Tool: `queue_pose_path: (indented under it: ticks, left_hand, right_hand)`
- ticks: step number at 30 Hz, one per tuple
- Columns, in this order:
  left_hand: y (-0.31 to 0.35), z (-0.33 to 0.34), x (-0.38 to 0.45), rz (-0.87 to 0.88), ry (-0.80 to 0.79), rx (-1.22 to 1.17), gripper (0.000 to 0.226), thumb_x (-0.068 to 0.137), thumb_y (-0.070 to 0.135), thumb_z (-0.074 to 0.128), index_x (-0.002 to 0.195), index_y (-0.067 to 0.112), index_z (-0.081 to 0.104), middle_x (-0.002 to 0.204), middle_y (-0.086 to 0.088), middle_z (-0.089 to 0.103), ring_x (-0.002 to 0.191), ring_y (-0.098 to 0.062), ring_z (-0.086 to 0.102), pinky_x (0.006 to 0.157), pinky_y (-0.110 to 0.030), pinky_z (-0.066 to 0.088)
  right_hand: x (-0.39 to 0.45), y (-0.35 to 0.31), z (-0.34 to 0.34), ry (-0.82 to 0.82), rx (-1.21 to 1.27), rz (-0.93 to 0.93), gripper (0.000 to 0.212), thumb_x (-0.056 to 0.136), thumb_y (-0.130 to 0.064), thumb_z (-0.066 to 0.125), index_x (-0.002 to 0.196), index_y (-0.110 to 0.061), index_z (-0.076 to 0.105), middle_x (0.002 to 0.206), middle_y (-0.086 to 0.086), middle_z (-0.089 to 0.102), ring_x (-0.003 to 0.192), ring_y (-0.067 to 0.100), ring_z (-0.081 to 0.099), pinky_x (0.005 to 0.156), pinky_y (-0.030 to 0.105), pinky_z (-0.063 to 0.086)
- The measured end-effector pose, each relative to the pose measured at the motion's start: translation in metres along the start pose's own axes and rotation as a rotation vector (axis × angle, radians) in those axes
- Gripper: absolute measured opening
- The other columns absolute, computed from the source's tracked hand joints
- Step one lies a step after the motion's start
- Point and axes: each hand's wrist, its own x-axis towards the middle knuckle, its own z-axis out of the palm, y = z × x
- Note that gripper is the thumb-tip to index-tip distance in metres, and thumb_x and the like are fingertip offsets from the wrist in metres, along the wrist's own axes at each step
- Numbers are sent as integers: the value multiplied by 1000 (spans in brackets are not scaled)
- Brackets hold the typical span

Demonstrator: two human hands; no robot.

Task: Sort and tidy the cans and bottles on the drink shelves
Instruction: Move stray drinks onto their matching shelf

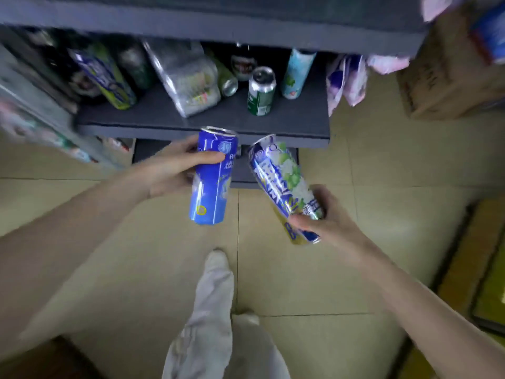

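My left hand (170,170) grips a tall blue can (211,184) around its upper half, just below the front edge of the dark grey shelf (202,124). To its right, my right hand (325,217) holds a tall blue and white can with green grapes (281,184) by its bottom end, and this can tilts to the left. On the shelf stand a green can (261,91), a light blue can (297,73), a blue and green can (105,77), dark bottles and a clear wrapped pack of cans (185,75).
Another grey shelf (218,15) hangs over the drinks. Pink and white packets (345,80) hang right of the shelf. A cardboard box (448,72) stands at the upper right. My trouser leg (213,310) is below, on a beige tiled floor (369,165).
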Motion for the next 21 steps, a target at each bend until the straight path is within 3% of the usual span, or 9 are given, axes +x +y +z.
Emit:
queue_pose_path:
  ticks: [2,5,8,11,14,16,18,21]
  left_hand:
    - [69,4,-48,97,-5,30,78,24,53,89,92,25,64,84,5,72,73,-10,69,66,-26,57]
    - [176,17,-103,283,-27,62,83,22,51,91,95,22,63,85,3,73,74,-11,69,69,-28,58]
    - [273,31,-150,483,37,113,76,19,50,91,87,25,66,81,6,72,71,-8,68,68,-28,56]
    - [351,46,-192,662,127,166,56,31,41,91,81,29,68,78,11,71,67,-5,66,65,-27,53]
    - [412,53,-223,839,260,177,42,46,34,80,84,27,63,74,13,70,67,-4,64,70,-30,50]
    - [443,51,-237,958,335,196,44,48,35,81,88,28,64,79,16,70,73,-3,64,74,-28,52]
    - [468,47,-248,1045,366,242,36,58,27,85,88,30,64,77,19,70,74,1,64,70,-18,52]
    - [502,38,-255,1095,392,243,25,63,28,76,86,30,65,77,17,70,69,-2,66,65,-22,54]
  right_hand:
    - [-40,-78,-18,22,-82,-144,61,45,-32,78,98,-20,51,85,-6,60,66,-7,57,60,9,44]
    - [-81,-187,-40,87,-89,-359,70,48,-33,80,110,-19,53,102,3,63,82,6,60,74,19,50]
    - [-115,-285,-48,191,-16,-578,77,51,-39,77,119,-15,50,108,8,64,79,12,64,67,25,52]
    - [-140,-361,-46,253,209,-789,65,56,-35,75,114,-17,51,110,5,65,93,17,65,79,32,54]
    - [-159,-426,-41,325,314,-977,52,59,-35,73,104,-18,53,97,-5,67,86,6,65,78,23,52]
    - [-165,-461,-39,364,313,-1076,56,60,-35,75,107,-14,52,99,-3,66,87,6,64,80,25,52]
    - [-162,-492,-40,408,277,-1132,60,68,-20,80,117,-8,48,105,-1,65,89,4,64,82,23,52]
    - [-144,-537,-46,525,149,-1137,69,71,-8,79,127,-8,39,113,-3,59,100,6,60,94,27,49]
